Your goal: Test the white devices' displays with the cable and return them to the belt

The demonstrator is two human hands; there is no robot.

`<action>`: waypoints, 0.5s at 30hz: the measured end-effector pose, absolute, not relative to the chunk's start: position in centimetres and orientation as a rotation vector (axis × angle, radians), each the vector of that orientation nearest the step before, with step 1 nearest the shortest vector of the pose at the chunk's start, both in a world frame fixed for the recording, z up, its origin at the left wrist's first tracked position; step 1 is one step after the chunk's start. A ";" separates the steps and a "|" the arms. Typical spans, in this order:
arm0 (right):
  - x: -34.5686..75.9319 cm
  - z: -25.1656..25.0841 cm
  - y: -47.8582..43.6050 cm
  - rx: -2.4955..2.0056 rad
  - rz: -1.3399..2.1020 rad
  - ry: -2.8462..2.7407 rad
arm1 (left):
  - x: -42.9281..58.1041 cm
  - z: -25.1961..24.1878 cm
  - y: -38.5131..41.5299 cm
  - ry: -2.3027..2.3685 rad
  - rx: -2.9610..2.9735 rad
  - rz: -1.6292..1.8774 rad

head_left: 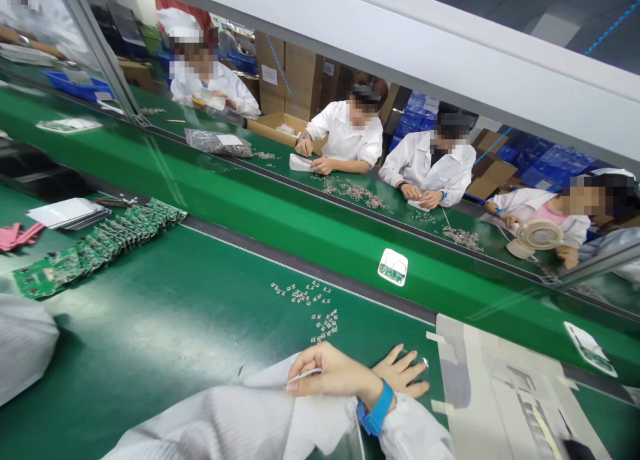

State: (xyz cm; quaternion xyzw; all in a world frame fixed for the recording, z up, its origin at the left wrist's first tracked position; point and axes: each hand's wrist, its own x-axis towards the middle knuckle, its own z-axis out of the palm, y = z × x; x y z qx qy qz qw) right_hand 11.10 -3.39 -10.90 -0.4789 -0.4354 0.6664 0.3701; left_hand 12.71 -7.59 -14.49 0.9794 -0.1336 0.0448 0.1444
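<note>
My arms cross low in the view. My right hand (327, 373) comes in from the right, with a blue strap (377, 410) round its wrist. Its thumb and fingers pinch a thin white strip-like item (306, 375), whose kind I cannot make out. Under it, the white left sleeve (220, 413) reaches across from the lower left. My left hand (403, 372) lies beyond the right wrist, palm down on the green table, fingers spread. Small metal parts (325, 323) are scattered just past the right hand.
Overlapping green circuit boards (100, 243), white sheets (65, 212) and pink gloves (17, 237) lie at left. A taped paper sheet (500, 393) covers the right side. A conveyor belt (280, 217) carries a white case with a board (393, 267). Several people in white coats work opposite.
</note>
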 end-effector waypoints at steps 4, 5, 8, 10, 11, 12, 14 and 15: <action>11.1 -11.5 -3.3 -1.226 1.706 -1.117 | 12.7 -14.1 -7.5 -0.389 2.820 0.091; 11.1 -11.6 -3.3 -1.226 1.707 -1.118 | 12.7 -14.1 -7.4 -0.388 2.818 0.084; 11.1 -11.9 -3.3 -1.235 1.710 -1.128 | 12.7 -14.0 -7.4 -0.394 2.812 0.070; 11.1 -12.0 -3.2 -1.241 1.710 -1.137 | 12.7 -14.0 -7.4 -0.405 2.807 0.069; 11.1 -12.1 -3.2 -1.245 1.709 -1.141 | 12.8 -14.0 -7.4 -0.411 2.806 0.070; 11.1 -12.1 -3.2 -1.248 1.709 -1.145 | 12.8 -14.1 -7.3 -0.417 2.804 0.072; 11.1 -12.0 -3.3 -1.255 1.710 -1.150 | 12.8 -14.1 -7.2 -0.433 2.801 0.076; 11.1 -12.0 -3.3 -1.258 1.710 -1.152 | 12.9 -14.1 -7.2 -0.443 2.799 0.079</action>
